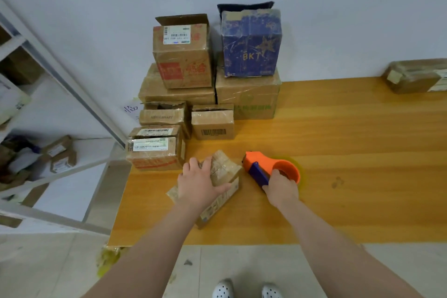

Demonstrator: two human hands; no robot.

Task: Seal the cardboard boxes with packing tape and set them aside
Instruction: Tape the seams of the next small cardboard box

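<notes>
Orange dispenser [262, 164] beside creased cardboard box [225, 170]

Both bare forearms reach forward and come slightly toward each other. The left grip [202, 182] lies palm down on the small box [223, 169], with the fingers bent over its far side and the thumb stretched to the right; it seems to clasp the box. Just right of it, the right grip [281, 186] is curled around the handle of the tape dispenser [263, 163], knuckles up.
</notes>
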